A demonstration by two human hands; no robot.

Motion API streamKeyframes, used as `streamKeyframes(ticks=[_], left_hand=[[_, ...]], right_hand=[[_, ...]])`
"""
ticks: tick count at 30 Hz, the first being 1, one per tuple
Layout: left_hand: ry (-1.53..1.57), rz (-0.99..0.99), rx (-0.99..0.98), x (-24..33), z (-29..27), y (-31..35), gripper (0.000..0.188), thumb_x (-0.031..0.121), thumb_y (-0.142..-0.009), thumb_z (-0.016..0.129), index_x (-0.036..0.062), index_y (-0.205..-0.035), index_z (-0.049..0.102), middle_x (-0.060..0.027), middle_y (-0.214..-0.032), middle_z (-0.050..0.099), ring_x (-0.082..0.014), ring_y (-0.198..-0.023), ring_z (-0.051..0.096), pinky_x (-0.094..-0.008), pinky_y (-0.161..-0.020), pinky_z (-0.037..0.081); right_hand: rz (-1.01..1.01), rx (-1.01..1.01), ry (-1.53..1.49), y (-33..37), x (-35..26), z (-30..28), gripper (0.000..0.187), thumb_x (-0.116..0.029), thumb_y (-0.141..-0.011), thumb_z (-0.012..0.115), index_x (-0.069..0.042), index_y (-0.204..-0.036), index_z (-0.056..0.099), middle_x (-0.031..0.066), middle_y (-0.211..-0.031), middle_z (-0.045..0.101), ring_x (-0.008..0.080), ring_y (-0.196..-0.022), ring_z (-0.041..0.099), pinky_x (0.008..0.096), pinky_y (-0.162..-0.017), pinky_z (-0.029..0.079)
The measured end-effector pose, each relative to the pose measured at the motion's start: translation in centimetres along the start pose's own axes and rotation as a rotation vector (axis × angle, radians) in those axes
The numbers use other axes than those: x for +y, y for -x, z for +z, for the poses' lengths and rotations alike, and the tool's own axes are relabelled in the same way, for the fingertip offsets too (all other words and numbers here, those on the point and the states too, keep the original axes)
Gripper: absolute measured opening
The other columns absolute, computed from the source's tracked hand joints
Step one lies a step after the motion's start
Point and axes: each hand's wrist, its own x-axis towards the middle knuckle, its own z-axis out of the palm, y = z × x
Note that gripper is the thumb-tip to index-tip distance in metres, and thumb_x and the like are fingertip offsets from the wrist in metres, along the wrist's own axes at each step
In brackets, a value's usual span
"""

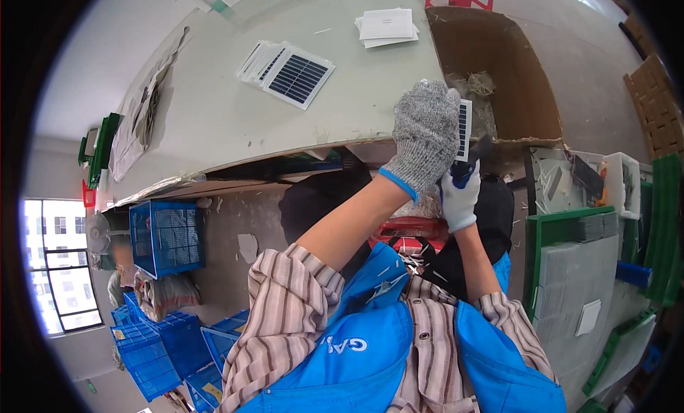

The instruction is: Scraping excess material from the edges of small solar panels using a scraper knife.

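My left hand (426, 132), in a grey knitted glove, is closed on a small solar panel (464, 130) at the table's front edge. The panel stands on end, showing dark cells and a white border; the glove covers its left part. Just below it my right hand (462, 191), in a white glove with blue finger parts, grips a dark flat-bladed tool (481, 149). Its blade points up and right, close to the panel's lower end; its exact kind is unclear. More solar panels (298, 78) lie fanned in a pile on the table, beyond my left arm.
A pale table (356, 92) spreads ahead, carrying a stack of white cards (387, 26). An open cardboard box (506, 71) with clear scraps adjoins it at right. Blue crates (167, 238) stand at left. Green-edged trays (570, 263) lie at right. White trimmings and a red container (406, 231) are below my hands.
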Motion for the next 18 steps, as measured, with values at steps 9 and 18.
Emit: streamKeyframes(ticks=[9, 18], left_hand=[[0.146, 0.072, -0.157, 1.0, 0.2, -2.5, 0.036, 0.027, -0.076, 0.063, 0.0036, -0.104, 0.060, -0.0157, -0.097, 0.058, -0.0330, -0.096, 0.056, -0.0466, -0.084, 0.044], [-0.136, 0.101, 0.057, -0.3, -1.2, -0.1, 0.027, 0.020, -0.074, 0.064, 0.0045, -0.096, 0.063, -0.0140, -0.093, 0.058, -0.0324, -0.091, 0.057, -0.0460, -0.080, 0.044]], right_hand=[[0.164, -0.250, -1.235, -12.3, 8.3, 3.0, 0.037, -0.020, -0.098, 0.040, -0.005, -0.132, 0.044, 0.0091, -0.117, 0.058, 0.0183, -0.105, 0.059, 0.0336, -0.094, 0.047], [0.090, -0.307, -0.304, -5.2, 1.2, -2.2, 0.018, -0.018, -0.083, 0.066, -0.001, -0.088, 0.062, 0.0023, -0.072, 0.063, 0.0072, -0.060, 0.057, 0.0225, -0.055, 0.046]])
